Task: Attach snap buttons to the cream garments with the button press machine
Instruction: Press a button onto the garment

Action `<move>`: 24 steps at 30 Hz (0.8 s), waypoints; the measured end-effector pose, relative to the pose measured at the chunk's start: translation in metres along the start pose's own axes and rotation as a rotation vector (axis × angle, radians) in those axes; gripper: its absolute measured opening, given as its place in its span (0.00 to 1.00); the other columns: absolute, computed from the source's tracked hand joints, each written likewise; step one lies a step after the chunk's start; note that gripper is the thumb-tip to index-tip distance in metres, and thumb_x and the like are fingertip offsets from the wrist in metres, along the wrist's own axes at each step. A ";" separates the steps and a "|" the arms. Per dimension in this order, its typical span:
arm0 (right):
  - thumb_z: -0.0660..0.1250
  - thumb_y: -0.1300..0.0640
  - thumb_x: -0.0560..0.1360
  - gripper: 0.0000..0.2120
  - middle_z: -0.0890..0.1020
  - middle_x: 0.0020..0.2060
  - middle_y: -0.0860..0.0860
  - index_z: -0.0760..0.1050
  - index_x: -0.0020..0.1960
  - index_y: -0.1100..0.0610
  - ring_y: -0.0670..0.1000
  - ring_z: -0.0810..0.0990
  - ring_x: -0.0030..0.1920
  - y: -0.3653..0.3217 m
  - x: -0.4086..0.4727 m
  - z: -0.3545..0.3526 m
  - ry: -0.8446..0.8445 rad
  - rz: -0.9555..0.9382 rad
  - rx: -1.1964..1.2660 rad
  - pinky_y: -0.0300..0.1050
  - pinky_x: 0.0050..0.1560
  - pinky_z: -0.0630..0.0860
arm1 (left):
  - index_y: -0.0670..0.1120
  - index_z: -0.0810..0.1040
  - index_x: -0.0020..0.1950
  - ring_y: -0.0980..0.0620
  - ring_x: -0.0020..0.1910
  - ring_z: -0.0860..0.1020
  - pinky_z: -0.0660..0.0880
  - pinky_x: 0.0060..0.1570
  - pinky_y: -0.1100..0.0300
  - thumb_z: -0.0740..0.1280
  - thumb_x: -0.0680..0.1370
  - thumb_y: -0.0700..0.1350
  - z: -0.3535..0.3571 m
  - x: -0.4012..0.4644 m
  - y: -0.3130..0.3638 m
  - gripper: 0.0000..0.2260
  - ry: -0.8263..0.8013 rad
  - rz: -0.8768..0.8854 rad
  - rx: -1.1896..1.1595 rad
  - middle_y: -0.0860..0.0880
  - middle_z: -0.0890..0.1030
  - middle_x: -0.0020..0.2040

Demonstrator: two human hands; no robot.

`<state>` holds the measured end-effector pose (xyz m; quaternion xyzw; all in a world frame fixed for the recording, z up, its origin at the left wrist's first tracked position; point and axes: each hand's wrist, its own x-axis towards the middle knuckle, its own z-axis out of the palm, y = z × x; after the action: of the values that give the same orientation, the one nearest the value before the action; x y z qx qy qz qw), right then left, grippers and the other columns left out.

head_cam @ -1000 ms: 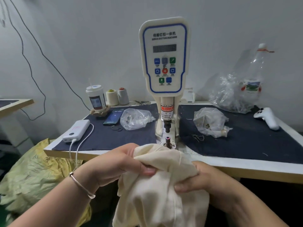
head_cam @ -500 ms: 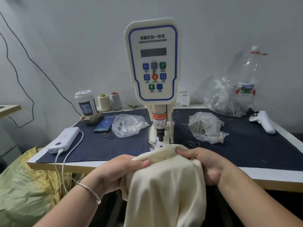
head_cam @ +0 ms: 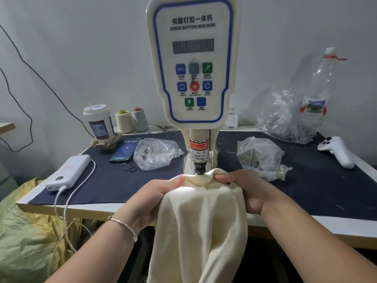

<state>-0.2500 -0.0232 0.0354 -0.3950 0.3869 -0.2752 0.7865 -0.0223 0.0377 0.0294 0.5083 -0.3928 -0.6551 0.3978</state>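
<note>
A: Status of the hands?

B: Left hand and right hand each pinch the top fold of the garment, fingers curled over the cloth.

A: Garment position?

B: Fold held directly under the punch of the press, at 12 o'clock from the hands. The rest hangs over the surface edge toward 6 o'clock.

A: Nearby items?

B: Bag at 10 o'clock of the punch; second bag at 3 o'clock.

Soft, even indoor light, bright spot on the cream garment under the press head, faint wall shadows, wide-angle bowing at edges, slight overall softness, mild compression blur
</note>
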 end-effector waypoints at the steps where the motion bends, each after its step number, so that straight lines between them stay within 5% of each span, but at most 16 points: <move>1: 0.68 0.63 0.69 0.12 0.85 0.45 0.60 0.83 0.51 0.63 0.55 0.85 0.41 0.002 -0.001 -0.002 -0.027 -0.065 0.002 0.45 0.41 0.82 | 0.43 0.84 0.61 0.40 0.53 0.79 0.76 0.49 0.51 0.74 0.75 0.51 -0.002 0.001 -0.002 0.19 0.046 0.078 0.002 0.35 0.82 0.59; 4: 0.69 0.65 0.69 0.16 0.84 0.52 0.62 0.82 0.56 0.62 0.56 0.85 0.45 0.002 0.001 -0.006 -0.038 -0.182 -0.030 0.47 0.43 0.82 | 0.42 0.84 0.59 0.41 0.50 0.80 0.77 0.48 0.53 0.75 0.71 0.49 -0.005 0.003 -0.004 0.19 0.090 0.229 0.011 0.35 0.83 0.57; 7: 0.64 0.67 0.75 0.14 0.84 0.49 0.61 0.79 0.59 0.63 0.57 0.83 0.44 0.000 0.012 -0.005 0.100 -0.086 -0.049 0.49 0.45 0.80 | 0.41 0.85 0.55 0.47 0.41 0.80 0.75 0.38 0.58 0.75 0.72 0.52 -0.009 0.005 0.001 0.17 0.136 0.192 0.178 0.40 0.85 0.46; 10: 0.62 0.66 0.77 0.10 0.85 0.42 0.60 0.80 0.54 0.64 0.57 0.84 0.39 0.001 0.018 -0.002 0.183 0.002 -0.079 0.50 0.44 0.79 | 0.41 0.81 0.43 0.52 0.30 0.73 0.68 0.30 0.61 0.73 0.77 0.53 -0.012 0.014 0.001 0.14 0.300 0.146 0.425 0.48 0.79 0.34; 14: 0.70 0.61 0.75 0.07 0.84 0.34 0.59 0.83 0.43 0.65 0.53 0.83 0.33 0.002 0.021 0.001 0.227 -0.128 -0.210 0.43 0.33 0.78 | 0.46 0.77 0.37 0.55 0.29 0.71 0.66 0.31 0.61 0.70 0.77 0.58 -0.010 0.021 -0.001 0.17 0.373 0.161 0.528 0.50 0.76 0.31; 18: 0.71 0.54 0.75 0.17 0.78 0.24 0.53 0.80 0.28 0.58 0.49 0.77 0.24 0.005 0.019 -0.004 0.221 -0.181 -0.347 0.35 0.24 0.70 | 0.45 0.86 0.46 0.56 0.30 0.78 0.71 0.26 0.67 0.77 0.67 0.59 -0.017 0.012 0.003 0.19 0.105 0.124 0.387 0.50 0.83 0.36; 21: 0.69 0.51 0.76 0.15 0.81 0.31 0.56 0.84 0.36 0.59 0.51 0.80 0.31 0.011 0.012 -0.011 0.178 -0.185 -0.404 0.39 0.31 0.74 | 0.42 0.84 0.58 0.53 0.32 0.81 0.74 0.26 0.65 0.77 0.68 0.47 -0.026 0.008 0.004 0.20 -0.110 0.037 0.302 0.47 0.84 0.39; 24: 0.69 0.51 0.76 0.17 0.81 0.37 0.59 0.82 0.44 0.66 0.55 0.80 0.37 0.015 0.013 -0.016 0.163 -0.217 -0.378 0.45 0.39 0.74 | 0.44 0.85 0.56 0.50 0.36 0.83 0.78 0.32 0.60 0.78 0.65 0.48 -0.031 0.015 0.001 0.21 -0.105 0.029 0.299 0.45 0.85 0.43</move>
<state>-0.2543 -0.0314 0.0108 -0.5510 0.4490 -0.3116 0.6307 0.0054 0.0198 0.0195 0.5211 -0.5137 -0.6091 0.3059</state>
